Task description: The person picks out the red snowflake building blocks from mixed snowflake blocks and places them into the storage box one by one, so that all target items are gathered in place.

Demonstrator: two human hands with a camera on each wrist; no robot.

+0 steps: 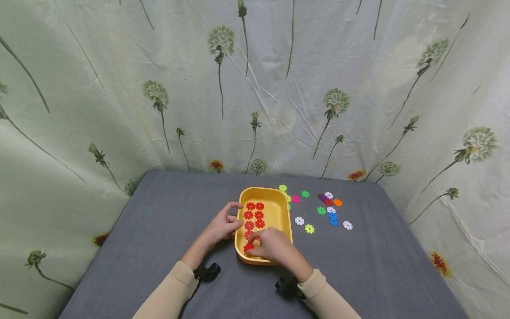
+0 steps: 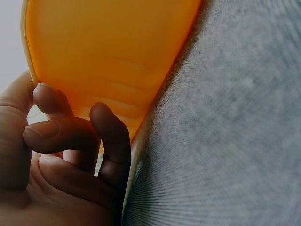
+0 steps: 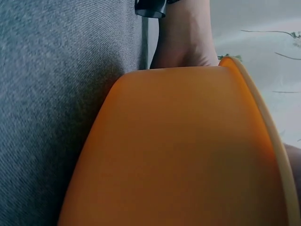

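A yellow plastic tray [image 1: 279,213] stands on the table, with red snowflake discs [image 1: 259,215] laid in two columns along its left side. At the tray's left rim, my left hand [image 1: 218,227] grips the edge with its thumb and fingers. The left wrist view has its bent fingers [image 2: 110,129] against the tray's outer wall [image 2: 113,47]. My right hand [image 1: 275,246] reaches over the near right rim and pinches a red snowflake disc [image 1: 249,247] in the near left corner. In the right wrist view, the tray wall [image 3: 174,141] hides the right hand's fingers.
Right of the tray lie loose snowflake discs: white [image 1: 299,220], yellow-green [image 1: 309,229], green [image 1: 321,211], blue [image 1: 333,219], orange [image 1: 338,202] and pink [image 1: 295,199]. Some overlap. The grey-covered table [image 1: 171,208] meets a flower-printed curtain [image 1: 275,88] behind and at the sides.
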